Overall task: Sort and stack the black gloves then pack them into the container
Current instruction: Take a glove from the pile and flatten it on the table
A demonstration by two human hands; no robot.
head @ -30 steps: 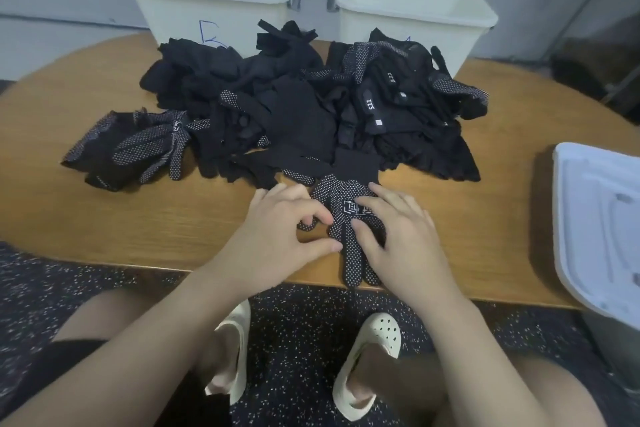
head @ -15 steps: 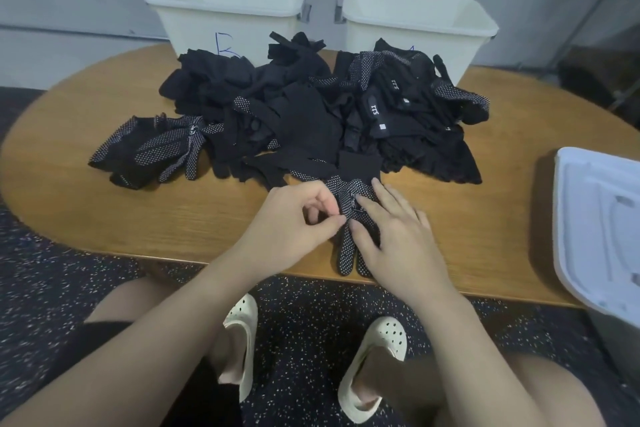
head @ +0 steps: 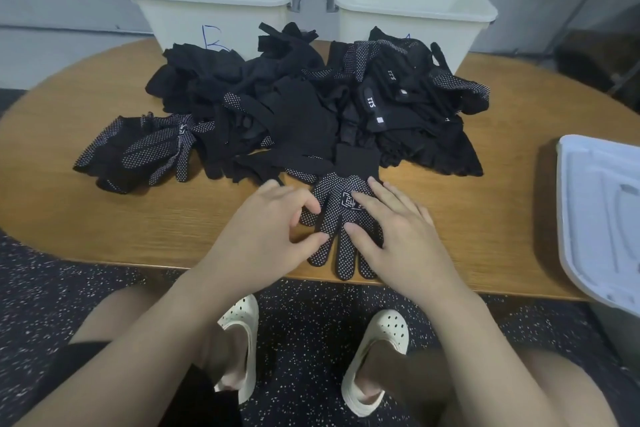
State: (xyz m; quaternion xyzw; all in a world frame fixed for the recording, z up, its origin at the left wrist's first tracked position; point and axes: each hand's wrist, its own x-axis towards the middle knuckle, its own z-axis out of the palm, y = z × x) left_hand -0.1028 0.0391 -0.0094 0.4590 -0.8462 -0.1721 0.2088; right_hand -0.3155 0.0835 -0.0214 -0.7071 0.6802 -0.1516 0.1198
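A black glove (head: 334,215) with white grip dots and a white logo lies flat near the front edge of the wooden table (head: 138,218), its fingers pointing toward me. My right hand (head: 398,236) presses flat on its right half with straight fingers. My left hand (head: 266,232) rests at its left edge, index fingertip and thumb tip touching the glove's thumb and a finger, the two tips apart. Behind it lies a big loose pile of black gloves (head: 304,114). Two white bins stand at the back, the left bin (head: 207,10) marked with a blue letter, and the right bin (head: 415,14).
A small heap of dotted gloves (head: 138,149) lies apart at the pile's left end. A white lid (head: 602,211) overhangs the table's right edge. Below the table edge are my knees and white clogs on a speckled floor.
The glove, bunched between my fingers half a second ago, now lies spread flat. My left hand has let go its pinch and my right hand has flattened on the glove.
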